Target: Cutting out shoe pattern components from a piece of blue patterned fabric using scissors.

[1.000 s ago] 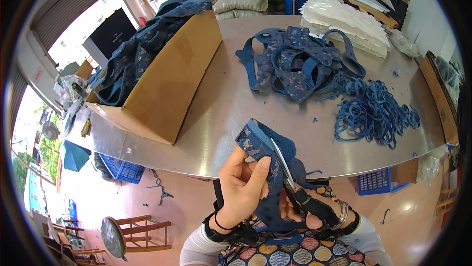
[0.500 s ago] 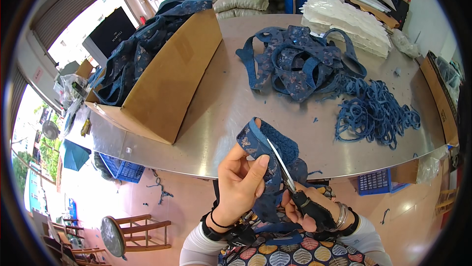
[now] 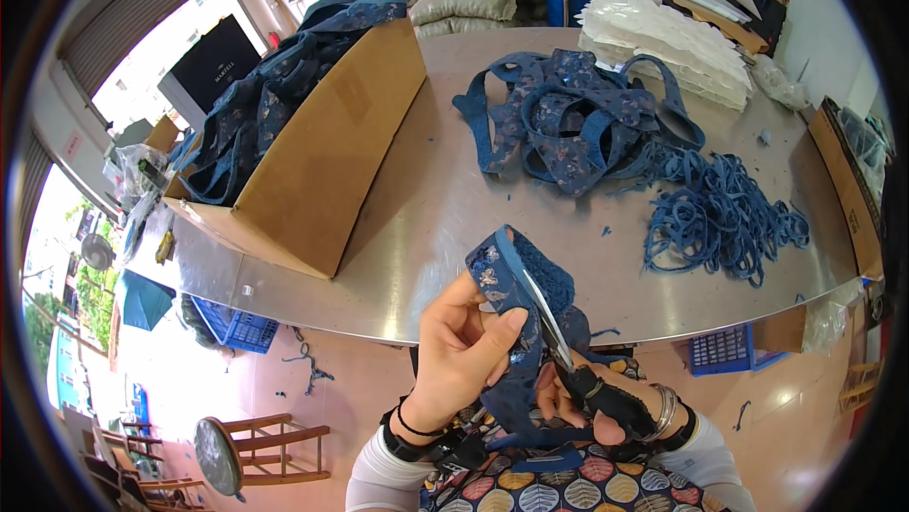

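Note:
Between the thumb and fingers of my left hand (image 3: 464, 341) is a blue patterned fabric strip (image 3: 494, 270), its fuzzy side curling over at the top. My right hand (image 3: 601, 398) grips black-handled scissors (image 3: 559, 341). Their blades lie along the strip's edge, close to my left fingertips. The lower part of the strip hangs below my hands. Farther back on the table sit a heap of similar blue fabric bands (image 3: 568, 147) and, right of it, a tangle of thin blue trimmings (image 3: 710, 218).
A cardboard box (image 3: 322, 143) full of blue fabric bands stands on the left of the metal table (image 3: 426, 218). White stacked sheets (image 3: 663, 43) lie at the back right. A wooden stool (image 3: 256, 450) and blue crates (image 3: 237, 323) are on the floor beyond the near edge.
The held strip has turned slightly and shifted right with my left hand. The scissor blades have come closer together along its edge.

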Motion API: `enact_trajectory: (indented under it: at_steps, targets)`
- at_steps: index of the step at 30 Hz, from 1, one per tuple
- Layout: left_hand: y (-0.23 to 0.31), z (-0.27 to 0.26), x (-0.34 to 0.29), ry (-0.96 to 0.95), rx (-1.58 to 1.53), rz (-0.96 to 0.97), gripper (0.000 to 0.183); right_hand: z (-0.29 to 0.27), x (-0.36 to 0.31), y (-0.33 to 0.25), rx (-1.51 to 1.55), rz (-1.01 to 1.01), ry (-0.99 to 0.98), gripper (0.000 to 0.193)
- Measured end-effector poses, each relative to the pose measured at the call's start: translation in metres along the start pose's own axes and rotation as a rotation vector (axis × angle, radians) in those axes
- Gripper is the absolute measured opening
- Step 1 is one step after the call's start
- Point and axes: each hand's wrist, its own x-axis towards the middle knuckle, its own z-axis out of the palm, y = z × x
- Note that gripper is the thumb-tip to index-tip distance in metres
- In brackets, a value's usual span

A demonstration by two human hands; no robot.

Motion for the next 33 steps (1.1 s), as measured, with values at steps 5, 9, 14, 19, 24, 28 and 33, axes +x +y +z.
enact_trajectory:
  at_steps: [5,9,14,19,24,28,33]
  targets:
    - [0.0,-0.002,0.0,-0.006,0.033,0.004,0.043,0.002,-0.002,-0.017,-0.267,0.049,0.029,0.04]
    - [-0.001,-0.001,0.001,0.001,0.046,0.018,0.041,0.0,-0.004,-0.011,-0.209,0.115,0.06,0.04]
    - [-0.003,-0.001,0.002,0.018,0.035,0.027,0.04,0.001,-0.005,-0.013,-0.242,0.156,0.095,0.037]
    - [-0.004,-0.002,0.004,0.037,-0.042,0.008,0.039,0.003,-0.004,-0.005,0.258,0.182,0.072,0.041]
    - [-0.004,-0.003,0.005,0.026,0.025,0.057,0.038,0.003,-0.004,-0.005,0.104,0.027,0.01,0.042]
    - [-0.006,-0.003,0.004,0.057,0.078,0.101,0.036,0.003,-0.002,-0.011,-0.286,-0.05,0.019,0.048]
    - [-0.006,0.0,0.003,0.111,0.131,0.137,0.037,0.008,-0.001,-0.014,0.03,0.209,0.145,0.054]
